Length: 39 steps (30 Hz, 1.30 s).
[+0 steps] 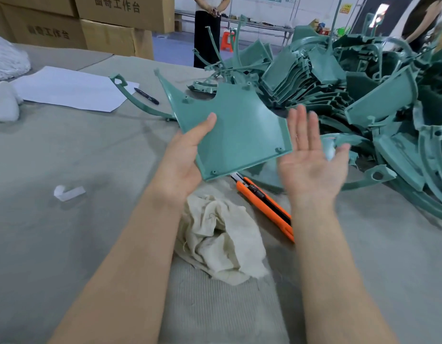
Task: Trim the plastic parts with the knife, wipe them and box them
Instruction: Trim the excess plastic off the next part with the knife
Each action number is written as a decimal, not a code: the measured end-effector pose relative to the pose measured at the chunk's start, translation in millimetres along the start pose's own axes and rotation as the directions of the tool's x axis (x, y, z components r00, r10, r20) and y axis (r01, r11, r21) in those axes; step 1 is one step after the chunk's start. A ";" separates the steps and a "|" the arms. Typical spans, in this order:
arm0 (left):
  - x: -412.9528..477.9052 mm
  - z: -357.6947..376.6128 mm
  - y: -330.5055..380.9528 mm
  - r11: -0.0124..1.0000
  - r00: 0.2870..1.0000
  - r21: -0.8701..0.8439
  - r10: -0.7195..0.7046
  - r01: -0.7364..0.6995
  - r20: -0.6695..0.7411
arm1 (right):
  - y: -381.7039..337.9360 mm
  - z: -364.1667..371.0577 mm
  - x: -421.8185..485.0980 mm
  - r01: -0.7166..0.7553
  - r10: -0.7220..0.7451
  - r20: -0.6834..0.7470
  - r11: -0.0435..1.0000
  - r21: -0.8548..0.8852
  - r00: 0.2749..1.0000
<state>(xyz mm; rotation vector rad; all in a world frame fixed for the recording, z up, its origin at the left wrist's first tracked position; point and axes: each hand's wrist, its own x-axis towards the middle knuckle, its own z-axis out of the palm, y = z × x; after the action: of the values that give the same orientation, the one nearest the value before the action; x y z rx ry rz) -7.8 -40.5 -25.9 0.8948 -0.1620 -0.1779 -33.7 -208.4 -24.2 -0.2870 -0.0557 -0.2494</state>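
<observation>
Plastic part (237, 130), a green panel, is up at frame centre, above the table (66, 244); my left hand (182, 157) grips its left edge, thumb on top. My right hand (311, 160) is spread flat, palm up, just beside its right edge. I see knife (267, 204) and cloth (220, 239) below it, a pile of parts (364, 83) upper right.

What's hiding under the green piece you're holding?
The orange knife lies below the green piece; its blade end is covered. The left hand grips the piece, fingers hidden behind.
</observation>
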 end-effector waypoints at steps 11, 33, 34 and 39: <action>0.4 5.9 -7.4 0.995 1.000 0.099 -0.019 0.021 -0.021 | 6.0 -9.6 -1.3 -0.171 0.168 -0.054 0.984 -0.054 0.984; 2.8 6.4 -6.2 0.497 0.814 0.812 0.579 -0.305 -0.049 | -1.2 -3.4 0.4 0.280 -0.352 0.141 0.382 -0.881 0.925; 5.1 1.5 -3.6 0.640 0.846 0.735 0.502 -0.224 -0.179 | 0.3 -1.7 -0.4 0.265 -0.322 0.117 0.465 -0.845 0.940; 1.1 4.4 -3.0 0.995 0.997 -0.072 -0.072 0.074 0.033 | 18.8 7.6 -6.1 0.074 -0.150 -0.092 0.827 -0.557 0.985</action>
<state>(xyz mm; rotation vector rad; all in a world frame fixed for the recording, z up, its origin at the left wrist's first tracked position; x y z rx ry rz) -7.9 -45.9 -25.4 0.8260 -0.1504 -0.2638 -35.0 -187.3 -22.7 -0.8498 0.1359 -0.4009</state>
